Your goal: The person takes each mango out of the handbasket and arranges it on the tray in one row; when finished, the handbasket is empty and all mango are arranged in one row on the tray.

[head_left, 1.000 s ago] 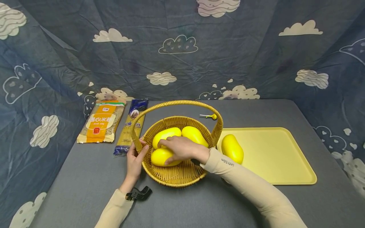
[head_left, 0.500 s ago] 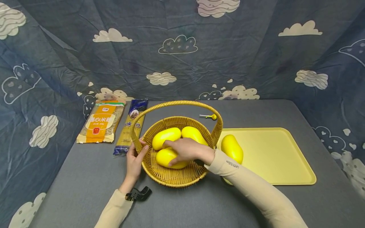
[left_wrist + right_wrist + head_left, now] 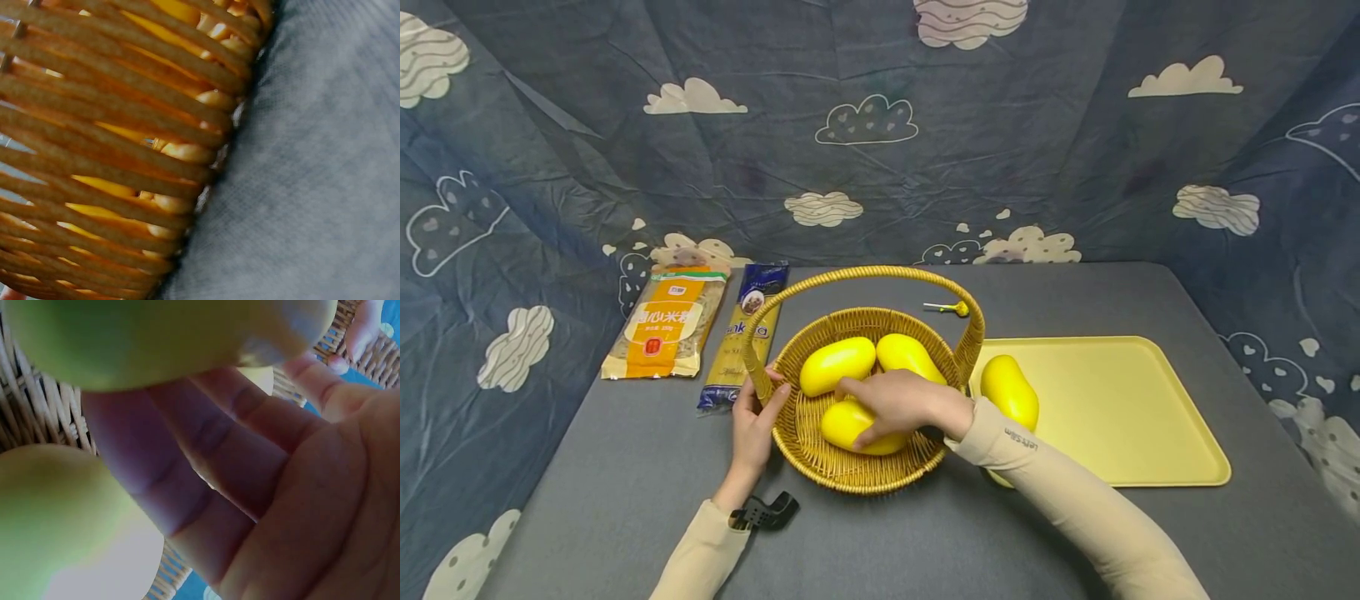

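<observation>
Left hand (image 3: 756, 429): holding basket (image 3: 859, 487), likely to steady it
Right hand (image 3: 898, 402): gripping 1 mango (image 3: 846, 423), wide, likely to fit

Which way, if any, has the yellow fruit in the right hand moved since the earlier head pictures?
Yes: against the basket, the yellow fruit has shifted right and toward the person.

A smooth yellow mango (image 3: 844, 423) is on its side inside an upright, round, golden-brown wicker basket (image 3: 850, 470).
</observation>
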`<state>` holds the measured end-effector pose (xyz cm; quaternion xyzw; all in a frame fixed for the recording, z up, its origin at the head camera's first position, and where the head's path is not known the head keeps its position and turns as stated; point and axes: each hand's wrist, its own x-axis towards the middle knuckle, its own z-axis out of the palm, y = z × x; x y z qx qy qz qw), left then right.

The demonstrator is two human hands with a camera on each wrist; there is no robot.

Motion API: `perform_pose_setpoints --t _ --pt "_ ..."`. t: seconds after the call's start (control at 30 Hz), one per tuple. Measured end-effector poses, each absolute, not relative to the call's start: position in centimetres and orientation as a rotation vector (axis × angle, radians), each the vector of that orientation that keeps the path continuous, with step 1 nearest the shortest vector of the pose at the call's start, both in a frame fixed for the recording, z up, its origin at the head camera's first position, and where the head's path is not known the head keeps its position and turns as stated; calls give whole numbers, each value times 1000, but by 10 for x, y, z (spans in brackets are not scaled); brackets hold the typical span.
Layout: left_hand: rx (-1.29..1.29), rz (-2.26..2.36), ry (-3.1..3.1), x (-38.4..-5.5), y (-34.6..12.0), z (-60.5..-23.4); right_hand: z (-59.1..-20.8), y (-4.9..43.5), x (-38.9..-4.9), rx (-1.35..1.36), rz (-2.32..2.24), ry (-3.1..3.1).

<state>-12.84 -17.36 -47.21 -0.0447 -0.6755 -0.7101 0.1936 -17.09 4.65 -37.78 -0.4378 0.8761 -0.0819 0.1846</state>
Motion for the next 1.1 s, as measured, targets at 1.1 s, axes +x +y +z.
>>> perform_pose_setpoints --t 1.1 --pt "-125 -1975 -1896 -128 -172 -471 -353 98 -148 -1184 -848 2629"
